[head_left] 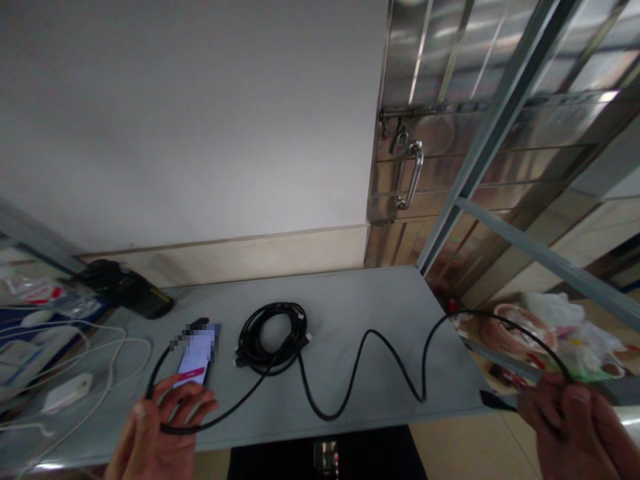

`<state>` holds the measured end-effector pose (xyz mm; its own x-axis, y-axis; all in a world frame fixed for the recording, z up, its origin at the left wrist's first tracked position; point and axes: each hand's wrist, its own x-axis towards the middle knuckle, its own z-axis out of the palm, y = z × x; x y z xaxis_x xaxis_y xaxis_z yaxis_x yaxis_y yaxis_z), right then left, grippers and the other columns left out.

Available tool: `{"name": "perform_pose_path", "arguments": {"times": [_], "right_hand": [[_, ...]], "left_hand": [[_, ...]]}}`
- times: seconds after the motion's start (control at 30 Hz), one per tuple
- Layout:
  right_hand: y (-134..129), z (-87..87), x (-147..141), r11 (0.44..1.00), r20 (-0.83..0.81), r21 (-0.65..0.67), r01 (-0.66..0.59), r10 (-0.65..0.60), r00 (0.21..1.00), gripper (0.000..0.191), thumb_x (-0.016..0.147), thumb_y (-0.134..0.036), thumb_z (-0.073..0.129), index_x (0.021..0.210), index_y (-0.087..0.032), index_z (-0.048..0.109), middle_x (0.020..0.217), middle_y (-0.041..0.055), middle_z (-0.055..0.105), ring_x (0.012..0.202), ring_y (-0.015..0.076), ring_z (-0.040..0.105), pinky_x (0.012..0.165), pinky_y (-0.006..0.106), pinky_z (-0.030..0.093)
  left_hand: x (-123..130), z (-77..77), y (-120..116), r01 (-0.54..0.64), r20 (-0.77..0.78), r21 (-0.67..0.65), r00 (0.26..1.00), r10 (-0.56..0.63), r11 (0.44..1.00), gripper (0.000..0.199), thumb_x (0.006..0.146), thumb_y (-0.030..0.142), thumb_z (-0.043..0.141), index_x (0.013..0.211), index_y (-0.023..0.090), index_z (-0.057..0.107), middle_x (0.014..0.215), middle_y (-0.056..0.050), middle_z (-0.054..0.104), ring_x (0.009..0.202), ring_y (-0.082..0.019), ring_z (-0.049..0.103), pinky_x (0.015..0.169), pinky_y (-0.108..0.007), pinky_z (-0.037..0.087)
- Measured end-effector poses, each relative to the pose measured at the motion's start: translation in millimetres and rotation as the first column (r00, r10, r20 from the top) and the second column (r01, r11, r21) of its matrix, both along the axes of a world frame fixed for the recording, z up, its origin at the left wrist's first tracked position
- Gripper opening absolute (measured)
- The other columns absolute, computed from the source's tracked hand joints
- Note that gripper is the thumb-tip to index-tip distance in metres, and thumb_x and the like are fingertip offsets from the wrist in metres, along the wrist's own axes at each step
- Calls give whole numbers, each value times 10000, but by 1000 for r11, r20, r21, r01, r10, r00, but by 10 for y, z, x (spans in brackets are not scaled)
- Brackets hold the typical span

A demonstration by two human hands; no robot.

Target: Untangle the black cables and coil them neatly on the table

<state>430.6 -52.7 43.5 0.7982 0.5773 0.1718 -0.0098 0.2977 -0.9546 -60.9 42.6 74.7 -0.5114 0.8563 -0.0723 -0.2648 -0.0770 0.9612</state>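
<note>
A long black cable point(325, 418) runs across the grey tabletop, partly wound into a coil point(245, 343) in the middle and looping out in waves to the right. My left hand point(167, 427) is closed loosely round one length of it near the front edge, with a short cable end curving up past the fingers. Beyond that hand lies a phone point(193, 367) with its screen lit. My right hand point(570, 420) grips the other stretch of cable past the table's right edge; a flat black end point(495, 401) sticks out to its left. Small plugs show at the coil.
At the back left a black cylindrical item point(143, 293) lies on its side. White cords and a white adapter point(67, 393) occupy the left. A grey metal post point(480, 153) rises at the back right corner. Beyond are a basket point(500, 340) and plastic bags point(585, 333).
</note>
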Motion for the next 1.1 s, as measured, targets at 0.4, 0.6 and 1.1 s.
{"name": "perform_pose_path", "arguments": {"times": [0.4, 0.6, 1.1], "right_hand": [[106, -53, -481, 986, 180, -72, -148, 159, 971, 429, 1042, -669, 750, 986, -247, 703, 832, 38, 649, 721, 205, 640, 637, 351, 609], [-7, -168, -919, 923, 280, -300, -242, 328, 902, 387, 1172, -555, 554, 1160, -257, 800, 1130, 96, 811, 1086, 248, 795, 1007, 320, 657], [193, -512, -1376, 780, 592, -245, -576, 591, 548, 230, 1175, -192, 465, 1243, -274, 669, 1155, 91, 672, 996, 163, 742, 907, 217, 628]], "left_hand": [[772, -204, -14, 402, -20, -49, 915, -403, 914, 528, 975, 705, 769, 1238, 250, 818, 1271, -146, 857, 1257, -425, 802, 1065, -643, 683], [1337, -426, -112, 651, 218, -125, 754, -620, 748, 635, 980, 679, 804, 1455, 261, 752, 1484, -196, 770, 1408, -426, 726, 1224, -649, 568], [1833, -208, -53, 679, 569, -53, 623, -536, 732, 433, 862, 475, 992, 1156, 174, 892, 1130, -148, 837, 1066, -312, 797, 1061, -463, 608]]}}
